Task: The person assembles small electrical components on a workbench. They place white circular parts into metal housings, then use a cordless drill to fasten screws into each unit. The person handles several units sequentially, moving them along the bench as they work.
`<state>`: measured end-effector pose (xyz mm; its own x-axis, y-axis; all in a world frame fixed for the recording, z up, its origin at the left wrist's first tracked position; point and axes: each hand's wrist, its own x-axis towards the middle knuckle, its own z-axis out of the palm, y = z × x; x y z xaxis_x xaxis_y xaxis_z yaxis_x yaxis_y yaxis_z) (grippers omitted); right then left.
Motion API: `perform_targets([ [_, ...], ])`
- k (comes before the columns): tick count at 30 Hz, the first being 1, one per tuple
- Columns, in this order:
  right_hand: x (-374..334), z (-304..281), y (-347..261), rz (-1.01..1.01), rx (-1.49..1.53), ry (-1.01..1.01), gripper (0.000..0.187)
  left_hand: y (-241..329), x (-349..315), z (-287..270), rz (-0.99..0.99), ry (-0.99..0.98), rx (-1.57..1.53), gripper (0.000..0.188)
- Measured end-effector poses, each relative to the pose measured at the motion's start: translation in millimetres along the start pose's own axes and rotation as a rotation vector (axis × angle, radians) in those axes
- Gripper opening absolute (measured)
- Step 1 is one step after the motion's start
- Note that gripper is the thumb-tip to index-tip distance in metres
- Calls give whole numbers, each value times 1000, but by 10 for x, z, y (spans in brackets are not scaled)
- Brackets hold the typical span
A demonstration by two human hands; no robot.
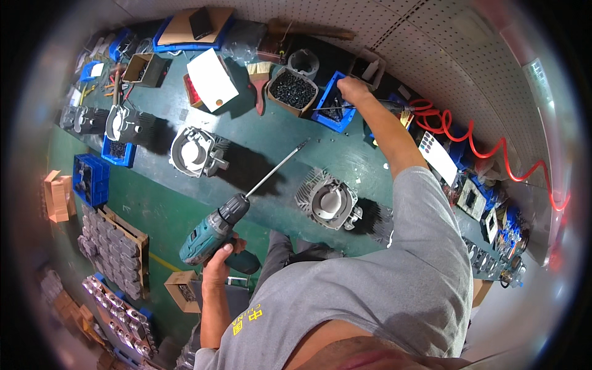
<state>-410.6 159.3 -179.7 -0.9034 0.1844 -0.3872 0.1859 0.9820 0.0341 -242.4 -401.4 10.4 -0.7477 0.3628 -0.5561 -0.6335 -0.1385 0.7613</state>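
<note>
My left hand (217, 266) is wrapped round the grip of a teal and black cordless drill (206, 237). Its long driver bit (277, 168) points up and right over the green bench. My right hand (353, 90) reaches to the far side, at a blue bin (336, 124) of small dark screws; its fingers are curled, and whatever they hold is hidden. A grey metal casting (327, 200) with cooling fins and a round opening lies on the bench between my arms. A similar casting (196, 153) lies further left.
Beside the blue bin stands a cardboard box of dark screws (293, 90), with a paintbrush (259, 86) to its left. A red coiled hose (468, 132) hangs at the right. More castings (126, 123) crowd the bench's left end; stacked grey parts (114, 250) stand below.
</note>
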Motion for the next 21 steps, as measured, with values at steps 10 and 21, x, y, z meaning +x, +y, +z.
perform_targets([
  [10, -14, 144, 2, 24, 156, -52, 23, -26, 200, 56, -15, -24, -47, 42],
  [21, -22, 76, -149, 60, 125, -95, 26, -15, 268, 67, -41, -39, -20, 42],
])
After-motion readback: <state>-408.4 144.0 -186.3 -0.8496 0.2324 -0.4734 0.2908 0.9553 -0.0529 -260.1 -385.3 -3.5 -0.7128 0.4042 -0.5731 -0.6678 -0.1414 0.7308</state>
